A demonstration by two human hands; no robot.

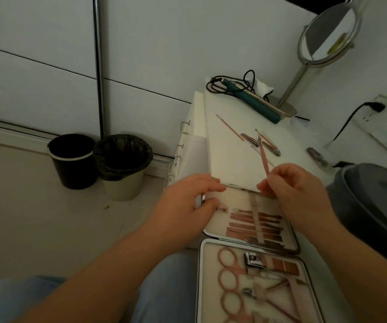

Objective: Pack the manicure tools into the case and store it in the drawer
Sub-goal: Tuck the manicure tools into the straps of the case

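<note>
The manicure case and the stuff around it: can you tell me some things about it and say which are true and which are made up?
1. The manicure case lies open. True.
2. The right hand holds a thin pink tool. True.
3. All the tools are already in the case. False: a pink stick and a few other tools still lie on the white table.
4. The left hand holds scissors. False: it rests on the case's edge; the pink scissors sit in the case.
5. Two bins stand on the floor. True.
6. The round mirror lies flat on the table. False: it stands upright on its stand.
</note>
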